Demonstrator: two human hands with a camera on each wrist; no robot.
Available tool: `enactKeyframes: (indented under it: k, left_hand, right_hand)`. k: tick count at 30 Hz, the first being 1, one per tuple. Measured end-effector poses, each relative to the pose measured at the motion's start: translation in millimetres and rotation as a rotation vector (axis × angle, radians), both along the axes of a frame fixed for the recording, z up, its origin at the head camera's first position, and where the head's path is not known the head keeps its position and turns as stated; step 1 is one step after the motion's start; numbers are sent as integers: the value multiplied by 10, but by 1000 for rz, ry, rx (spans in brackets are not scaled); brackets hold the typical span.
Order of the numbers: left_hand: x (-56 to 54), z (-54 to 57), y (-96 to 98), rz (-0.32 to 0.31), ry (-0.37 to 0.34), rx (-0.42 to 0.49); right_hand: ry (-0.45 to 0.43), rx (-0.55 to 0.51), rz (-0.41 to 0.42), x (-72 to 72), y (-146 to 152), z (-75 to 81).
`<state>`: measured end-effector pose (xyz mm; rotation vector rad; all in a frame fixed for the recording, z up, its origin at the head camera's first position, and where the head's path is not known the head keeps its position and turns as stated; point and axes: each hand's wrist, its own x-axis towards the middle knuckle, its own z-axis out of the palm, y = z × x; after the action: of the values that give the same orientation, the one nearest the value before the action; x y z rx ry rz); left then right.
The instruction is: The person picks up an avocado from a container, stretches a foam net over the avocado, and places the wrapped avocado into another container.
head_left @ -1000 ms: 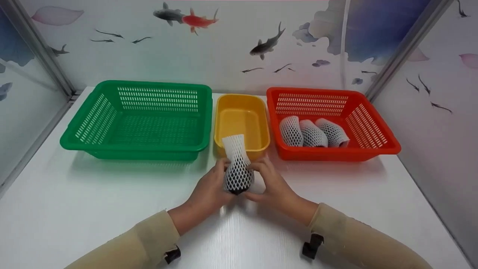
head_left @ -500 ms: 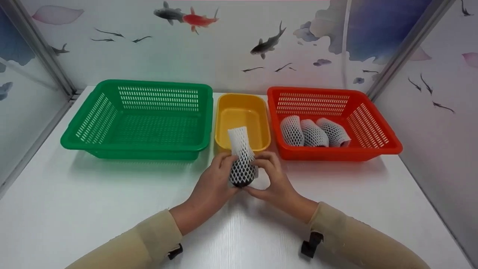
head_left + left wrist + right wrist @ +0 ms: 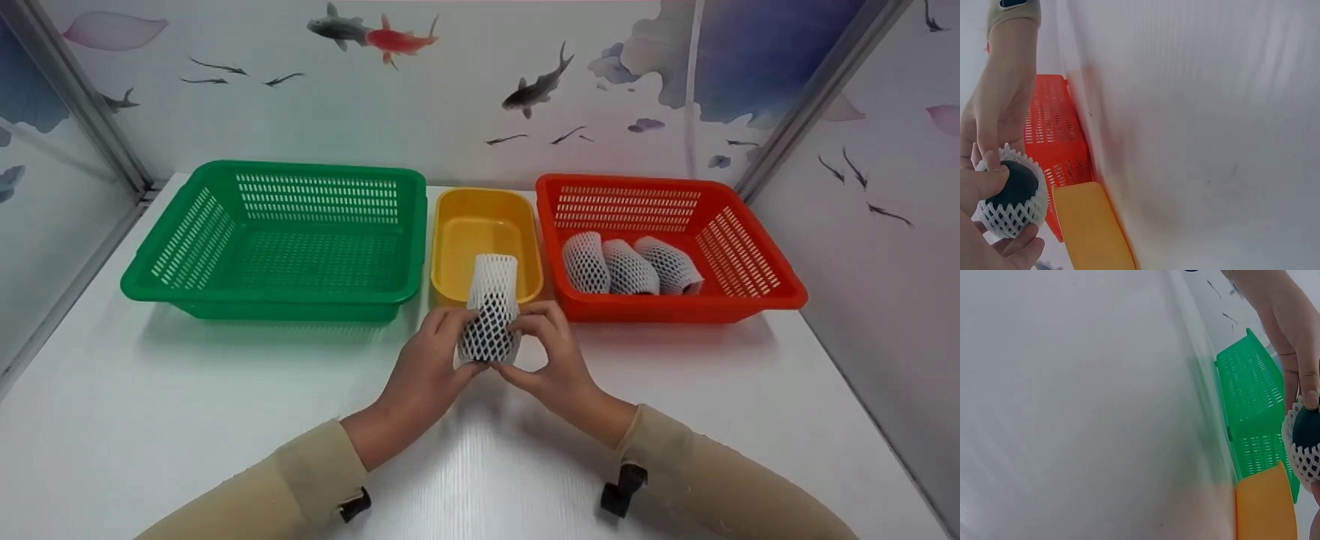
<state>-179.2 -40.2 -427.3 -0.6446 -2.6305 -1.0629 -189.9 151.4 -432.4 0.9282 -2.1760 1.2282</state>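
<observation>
In the head view, a white foam net sleeve (image 3: 495,281) stands up between both hands, its loose tube end pointing away from me. A dark, rounded, fruit-like thing (image 3: 1016,184) fills the near end, its smooth dark green end bare at the opening in the left wrist view. My left hand (image 3: 421,369) grips the sleeve from the left, thumb at the near opening. From the other side my right hand (image 3: 561,361) pinches it, thumb below and fingers along the net. Both thumbs almost meet at the dark end.
Behind the hands stands a yellow tub (image 3: 487,206), overlapped by the sleeve's top. A green basket (image 3: 300,307) is to its left, a red basket (image 3: 675,309) to its right. Three net-sleeved things (image 3: 631,268) lie in the red one. A printed wall (image 3: 465,142) closes the back.
The sleeve has shifted slightly right and away from me, standing straighter. The net now covers more of the dark end, and both thumbs have come to the opening.
</observation>
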Motion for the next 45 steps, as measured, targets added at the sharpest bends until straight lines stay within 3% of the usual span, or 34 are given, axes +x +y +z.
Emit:
enactKeyframes:
  k: [9, 17, 23, 27, 31, 34, 39, 45]
  left_hand:
    - [-27, 89, 53, 44, 59, 61]
    - [-68, 162, 87, 47, 75, 196]
    - [-117, 241, 58, -54, -9, 352]
    - [-122, 277, 47, -96, -84, 437]
    - [-137, 317, 77, -73, -174, 599]
    - [-152, 363, 122, -31, -237, 683]
    - [-170, 427, 188, 20, -305, 716]
    - [-179, 473, 222, 51, -381, 743]
  right_hand:
    - [29, -71, -37, -163, 28, -113]
    - [121, -120, -20, -215, 22, -28]
    - [168, -125, 8, -239, 41, 18]
    - [186, -136, 72, -260, 64, 34]
    - [214, -197, 141, -269, 52, 42]
    - [233, -252, 136, -264, 39, 70]
    - [228, -302, 94, -255, 40, 143]
    - [154, -347, 112, -230, 50, 194]
